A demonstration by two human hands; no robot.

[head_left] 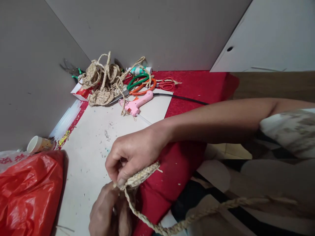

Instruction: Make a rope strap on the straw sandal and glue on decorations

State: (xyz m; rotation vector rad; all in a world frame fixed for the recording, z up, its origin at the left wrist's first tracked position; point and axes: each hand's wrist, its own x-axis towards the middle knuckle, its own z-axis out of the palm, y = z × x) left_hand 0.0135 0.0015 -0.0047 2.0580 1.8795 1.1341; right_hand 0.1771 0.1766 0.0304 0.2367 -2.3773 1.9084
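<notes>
Both hands (137, 147) (105, 206) pinching straw braid (142, 176), w/ glue gun (139, 105), grn scissors (128, 87), red bag (31, 193) around.

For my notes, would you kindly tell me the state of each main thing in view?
Woven piece: held in the right hand
Braid: trailing loose
Rope pile: tangled
Glue gun: lying down, cord attached
Red scissors: partly covered
Cup: uncovered
Red bag: crumpled

A red cloth (197, 83) bore a white sheet (91, 131). In view, glue gun (139, 104), scissors (126, 92) and rope (99, 97) lay above the grip of the right hand (137, 149); a cup (40, 145) and bag (31, 193) lay left.
</notes>
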